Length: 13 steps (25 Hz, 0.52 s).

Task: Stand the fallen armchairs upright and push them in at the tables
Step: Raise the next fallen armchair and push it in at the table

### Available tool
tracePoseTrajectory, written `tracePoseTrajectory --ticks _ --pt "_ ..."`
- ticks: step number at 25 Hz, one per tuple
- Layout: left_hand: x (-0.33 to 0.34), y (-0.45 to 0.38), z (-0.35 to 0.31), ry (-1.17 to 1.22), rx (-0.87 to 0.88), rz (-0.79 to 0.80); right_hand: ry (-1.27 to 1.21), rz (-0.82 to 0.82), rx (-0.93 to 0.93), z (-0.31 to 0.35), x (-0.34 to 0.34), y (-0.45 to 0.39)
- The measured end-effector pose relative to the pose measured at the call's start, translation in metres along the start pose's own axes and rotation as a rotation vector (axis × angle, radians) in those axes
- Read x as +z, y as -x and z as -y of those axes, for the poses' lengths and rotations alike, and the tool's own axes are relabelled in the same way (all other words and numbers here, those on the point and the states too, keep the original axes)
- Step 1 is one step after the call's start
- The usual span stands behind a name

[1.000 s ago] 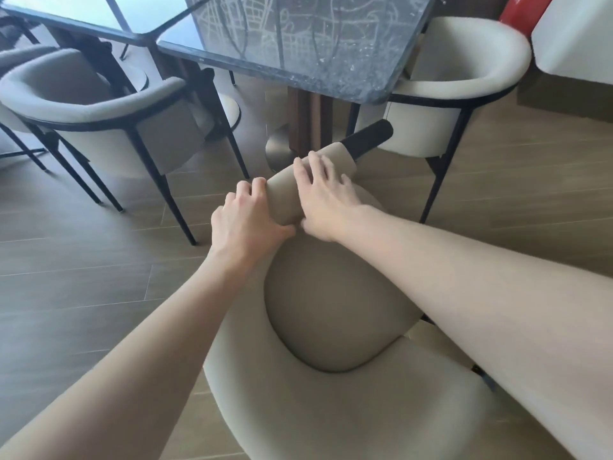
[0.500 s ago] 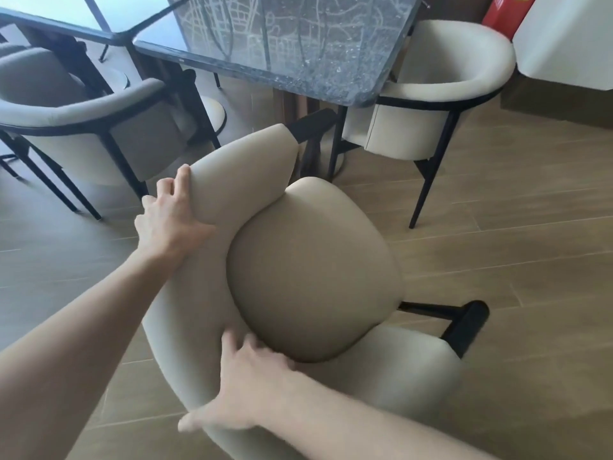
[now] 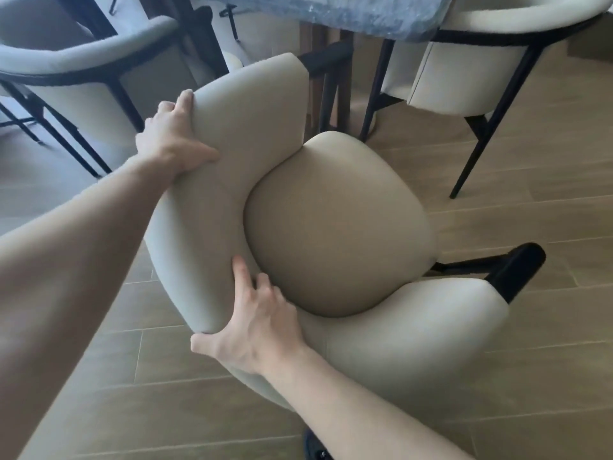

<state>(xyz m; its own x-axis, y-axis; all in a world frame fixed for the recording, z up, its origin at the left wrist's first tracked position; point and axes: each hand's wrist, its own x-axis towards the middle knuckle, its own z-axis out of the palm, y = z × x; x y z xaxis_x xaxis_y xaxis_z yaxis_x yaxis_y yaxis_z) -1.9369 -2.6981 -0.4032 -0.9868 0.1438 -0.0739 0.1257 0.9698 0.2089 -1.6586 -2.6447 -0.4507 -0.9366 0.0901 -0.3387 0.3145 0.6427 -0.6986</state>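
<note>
Gripping the curved backrest of the beige upholstered armchair [image 3: 335, 224] with both hands, you have it just short of the dark marble-patterned table [image 3: 335, 14], its rounded seat cushion facing up at the camera and one black-capped arm end jutting toward the right. Your left hand [image 3: 172, 141] wraps the upper rim of the backrest, thumb on the inner face and fingers over the outer edge; your right hand [image 3: 255, 323] grasps the lower stretch of the rim, fingers pressed into the seam beside the cushion, thumb hooked under the edge. Whether all four legs are on the wood-plank floor [image 3: 530, 207] cannot be told, as they are hidden beneath the seat. Two matching pale armchairs stand at the table, one at left [image 3: 83, 61] and one at right [image 3: 497, 61]. The step in hand looks like squaring the chair after righting it; next, you would probably turn its open front to the table edge and slide it between its neighbours.
</note>
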Motion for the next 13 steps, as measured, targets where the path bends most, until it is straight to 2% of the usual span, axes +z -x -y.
tracePoseTrajectory --ticks 13 --pt "0.027 -0.080 0.043 0.017 -0.007 0.012 0.085 -0.002 -0.005 0.029 0.014 -0.094"
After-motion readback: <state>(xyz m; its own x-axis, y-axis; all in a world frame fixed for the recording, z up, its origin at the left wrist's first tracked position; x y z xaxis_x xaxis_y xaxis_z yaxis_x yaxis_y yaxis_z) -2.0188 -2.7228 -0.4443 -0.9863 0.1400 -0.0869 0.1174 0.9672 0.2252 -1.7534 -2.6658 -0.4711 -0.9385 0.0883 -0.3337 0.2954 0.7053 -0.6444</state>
